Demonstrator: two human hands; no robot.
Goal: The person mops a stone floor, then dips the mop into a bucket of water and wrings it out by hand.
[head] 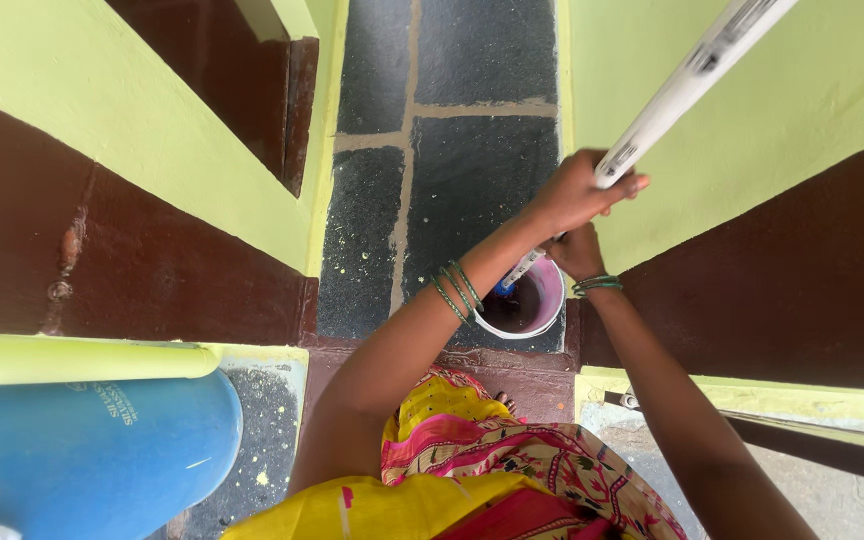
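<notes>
White pole (692,80) gripped by left hand (574,192) above right hand (574,250), fingers closed around it; steady, vertical strokes would keep its lower end inside the bucket (544,312).

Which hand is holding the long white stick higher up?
The left hand. It wraps around the long white pole higher up, while the right hand holds it lower, just above the small white bucket of dark liquid.
</notes>
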